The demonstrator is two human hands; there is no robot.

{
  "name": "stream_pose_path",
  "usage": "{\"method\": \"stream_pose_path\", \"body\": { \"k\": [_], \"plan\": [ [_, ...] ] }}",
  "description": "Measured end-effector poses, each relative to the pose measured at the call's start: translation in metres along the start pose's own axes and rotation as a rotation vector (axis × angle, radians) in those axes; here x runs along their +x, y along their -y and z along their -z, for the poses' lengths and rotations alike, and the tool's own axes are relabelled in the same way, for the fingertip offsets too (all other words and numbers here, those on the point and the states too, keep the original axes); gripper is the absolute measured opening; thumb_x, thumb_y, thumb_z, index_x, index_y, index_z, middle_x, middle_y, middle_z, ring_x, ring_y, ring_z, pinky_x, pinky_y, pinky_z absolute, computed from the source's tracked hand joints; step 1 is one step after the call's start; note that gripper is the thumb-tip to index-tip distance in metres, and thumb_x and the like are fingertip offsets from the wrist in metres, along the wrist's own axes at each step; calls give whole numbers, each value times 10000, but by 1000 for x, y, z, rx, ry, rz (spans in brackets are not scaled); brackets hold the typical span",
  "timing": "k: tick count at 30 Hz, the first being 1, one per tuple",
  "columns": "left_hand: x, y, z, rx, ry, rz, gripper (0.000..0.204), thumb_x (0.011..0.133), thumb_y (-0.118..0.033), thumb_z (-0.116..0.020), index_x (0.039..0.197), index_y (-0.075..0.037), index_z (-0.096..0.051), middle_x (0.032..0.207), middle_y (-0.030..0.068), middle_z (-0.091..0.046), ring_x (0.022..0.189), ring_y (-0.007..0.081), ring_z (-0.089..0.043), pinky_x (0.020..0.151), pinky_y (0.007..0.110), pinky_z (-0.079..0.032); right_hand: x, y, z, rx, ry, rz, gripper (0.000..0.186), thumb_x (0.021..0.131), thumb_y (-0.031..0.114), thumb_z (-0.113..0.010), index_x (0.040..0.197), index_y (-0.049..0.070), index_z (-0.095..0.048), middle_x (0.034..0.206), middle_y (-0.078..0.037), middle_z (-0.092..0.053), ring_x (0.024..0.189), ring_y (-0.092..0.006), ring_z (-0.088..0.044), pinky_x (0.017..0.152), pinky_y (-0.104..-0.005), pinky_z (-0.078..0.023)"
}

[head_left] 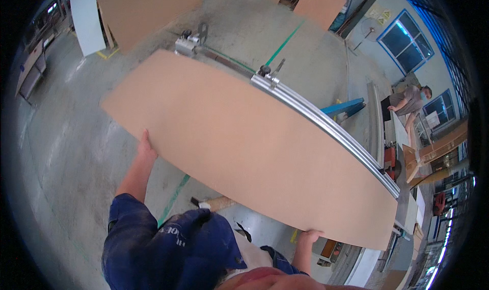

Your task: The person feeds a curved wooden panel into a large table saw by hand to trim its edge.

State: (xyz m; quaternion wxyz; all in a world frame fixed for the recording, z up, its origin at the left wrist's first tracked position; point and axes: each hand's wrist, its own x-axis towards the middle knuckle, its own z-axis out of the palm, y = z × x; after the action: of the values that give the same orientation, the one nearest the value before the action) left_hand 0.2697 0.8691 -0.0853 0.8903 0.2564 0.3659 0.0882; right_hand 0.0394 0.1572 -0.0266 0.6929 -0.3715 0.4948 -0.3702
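A long, light-brown board (244, 142) stretches across the middle of the view, from the upper left to the lower right. My left hand (146, 146) grips its near edge toward the left end, with the thumb on top and the other fingers hidden beneath. Farther right, my right hand (310, 234) is closed on the same near edge. Along the board's far edge runs a silver metal fence rail (326, 127) with a clamp-like stop (267, 76) on it. Another metal stop (187, 44) stands by the board's far left corner.
Brown sheets (147, 12) and a white panel (87, 22) stand upright at the far left. A co-worker (411, 100) leans over a machine table on the right. Beyond the rail is a blue part (344, 108). Green lines (285, 41) mark the grey floor.
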Motion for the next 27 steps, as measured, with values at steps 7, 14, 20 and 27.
{"method": "stream_pose_path", "body": {
  "k": [7, 14, 20, 27],
  "plan": [
    [52, 17, 13, -84, 182, 101, 584, 1114, -440, -392, 1553, -55, -401, 1589, 113, -451, 1452, 324, -432, 1222, 524, -330, 35, -25, 11, -262, 51, -244, 287, 1015, 428, -578, 1100, 155, -596, 1000, 19, -620, 806, -153, -584, 613, -355, -473],
    [98, 59, 64, 308, 99, -35, 633, 1112, -479, -352, 1581, -53, -354, 1644, 94, -374, 1498, 299, -371, 1228, 499, -316, 64, -14, 47, -506, 300, 273, 647, 967, 366, -660, 1464, -7, -480, 1349, -184, -603, 1191, -333, -605, 951, -497, -536],
    [39, 76, 50, 699, -38, -183, 637, 1029, -484, -588, 1427, 10, -530, 1288, 178, -651, 1159, 295, -633, 992, 446, -512, -17, 50, -32, -1365, 105, 1260, 917, 903, 366, -740, 1568, -66, -279, 1615, -285, -331, 1516, -419, -301, 1251, -490, -248],
    [-108, 168, 32, 1616, 445, -902, 529, 954, -126, -617, 1420, 78, -473, 1472, 292, -472, 1390, 425, -451, 1173, 476, -356, -1, 16, -17, -1591, 497, 1001, 784, 972, 448, -599, 1544, -26, -348, 1602, -243, -365, 1465, -428, -364, 1225, -532, -274]
  ]
}}
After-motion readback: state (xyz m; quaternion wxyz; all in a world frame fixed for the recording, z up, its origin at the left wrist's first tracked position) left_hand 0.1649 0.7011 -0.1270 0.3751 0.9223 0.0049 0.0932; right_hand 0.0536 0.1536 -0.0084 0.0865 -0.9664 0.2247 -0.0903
